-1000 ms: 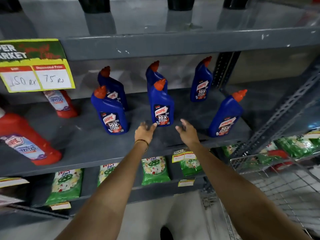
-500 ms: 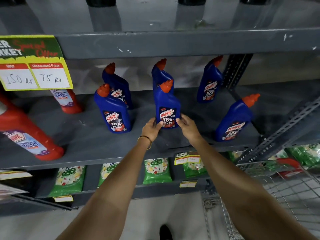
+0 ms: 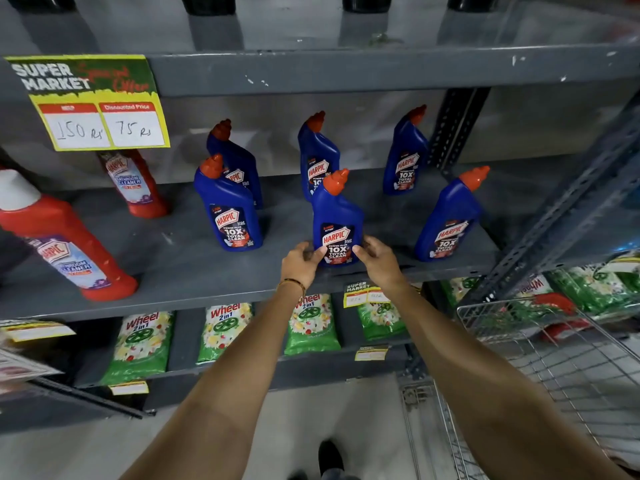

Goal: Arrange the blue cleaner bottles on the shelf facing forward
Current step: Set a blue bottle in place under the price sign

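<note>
Up front, both hands clasp the middle blue bottle on the grey shelf.

Widest is the shelf [image 3: 180, 271], its board carrying six blue bottles in two loose rows, with two red bottles [image 3: 69, 251] off to the left and a yellow price sign [image 3: 93, 102] hanging from the shelf above. Below, green packets [image 3: 138, 344] line the lower shelf, and a wire cart [image 3: 554, 358] sits at the right. The front bottle [image 3: 337, 220] stands upright near the shelf's edge, label facing out, between a front-left bottle [image 3: 228, 209] and a front-right one [image 3: 450, 220] that leans. The left hand [image 3: 299, 261] presses its fingertips on the label's left edge; the right hand [image 3: 375, 258] does so on the right edge, so the hands grip the bottle between them.
</note>
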Demonstrator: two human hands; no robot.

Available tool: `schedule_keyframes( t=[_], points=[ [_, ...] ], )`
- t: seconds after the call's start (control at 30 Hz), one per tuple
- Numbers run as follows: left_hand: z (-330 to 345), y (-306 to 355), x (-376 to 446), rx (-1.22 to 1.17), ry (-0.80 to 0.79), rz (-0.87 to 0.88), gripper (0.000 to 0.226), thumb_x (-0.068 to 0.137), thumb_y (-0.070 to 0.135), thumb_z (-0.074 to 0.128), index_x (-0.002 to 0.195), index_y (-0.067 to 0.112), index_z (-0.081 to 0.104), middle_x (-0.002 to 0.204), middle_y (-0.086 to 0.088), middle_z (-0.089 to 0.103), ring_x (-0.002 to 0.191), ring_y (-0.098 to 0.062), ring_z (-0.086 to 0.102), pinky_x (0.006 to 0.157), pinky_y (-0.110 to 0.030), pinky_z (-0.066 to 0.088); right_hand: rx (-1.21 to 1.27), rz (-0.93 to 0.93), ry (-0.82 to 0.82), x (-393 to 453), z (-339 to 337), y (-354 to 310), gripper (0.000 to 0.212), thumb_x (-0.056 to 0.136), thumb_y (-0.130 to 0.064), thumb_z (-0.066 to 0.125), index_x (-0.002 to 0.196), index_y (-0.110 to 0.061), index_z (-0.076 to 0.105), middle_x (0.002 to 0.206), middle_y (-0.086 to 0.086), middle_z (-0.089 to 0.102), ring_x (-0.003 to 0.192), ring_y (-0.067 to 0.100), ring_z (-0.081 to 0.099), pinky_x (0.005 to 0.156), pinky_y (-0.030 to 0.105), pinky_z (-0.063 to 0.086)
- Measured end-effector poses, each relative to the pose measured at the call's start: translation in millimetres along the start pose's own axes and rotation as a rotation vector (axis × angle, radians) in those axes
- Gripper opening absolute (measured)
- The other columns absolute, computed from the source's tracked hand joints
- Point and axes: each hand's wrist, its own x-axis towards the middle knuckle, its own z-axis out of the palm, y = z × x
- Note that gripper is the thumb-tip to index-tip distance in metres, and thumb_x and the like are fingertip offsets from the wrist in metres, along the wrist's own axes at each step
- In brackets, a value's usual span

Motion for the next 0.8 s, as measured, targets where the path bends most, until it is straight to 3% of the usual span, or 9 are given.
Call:
schedule_keyframes(
  t=[0.23, 0.53, 0.67, 0.8],
  points=[
    [0.7, -1.1, -7.8, -0.008, 0.005, -0.016, 0.044, 0.087, 0.032, 0.059, 0.121, 0.004, 0.055, 0.124, -0.015, 0.062, 0.115, -0.026, 0.057, 0.096, -0.031, 0.044, -0.045, 0.022, -0.003, -9.1, -4.4, -0.8, 0.037, 0.089, -0.017, 0.055, 0.124, -0.005, 0.052, 0.124, 0.018, 0.061, 0.113, 0.025, 0.058, 0.100, 0.041, 0.047],
    [0.7, -3.6, -10.3, -0.023, -0.004, -0.032, 0.045, 0.085, 0.033, 0.063, 0.120, 0.005, 0.056, 0.122, -0.014, 0.063, 0.112, -0.024, 0.058, 0.093, -0.028, 0.045, -0.065, 0.046, -0.001, -14.9, -7.4, -4.2, 0.039, 0.090, -0.016, 0.053, 0.127, -0.004, 0.050, 0.127, 0.016, 0.059, 0.116, 0.023, 0.056, 0.093, 0.028, 0.044],
    [-2.7, -4.5, -9.3, -0.003, -0.028, -0.032, 0.050, 0.083, 0.034, 0.065, 0.121, 0.002, 0.055, 0.123, -0.015, 0.063, 0.114, -0.026, 0.058, 0.100, -0.034, 0.048, -0.056, 0.078, 0.012, -16.8, -6.9, -6.2, 0.039, 0.089, -0.018, 0.054, 0.127, -0.006, 0.050, 0.124, 0.013, 0.060, 0.107, 0.016, 0.054, 0.090, 0.027, 0.043],
    [-13.4, -8.5, -13.0, 0.014, -0.040, -0.041, 0.057, 0.085, 0.034, 0.063, 0.130, 0.003, 0.049, 0.129, -0.015, 0.058, 0.121, -0.027, 0.053, 0.104, -0.035, 0.043, 0.013, 0.147, 0.127, -23.5, -1.6, -3.2, 0.051, 0.085, -0.018, 0.061, 0.130, -0.002, 0.044, 0.134, 0.017, 0.053, 0.120, 0.023, 0.052, 0.099, 0.033, 0.042]
  ],
)
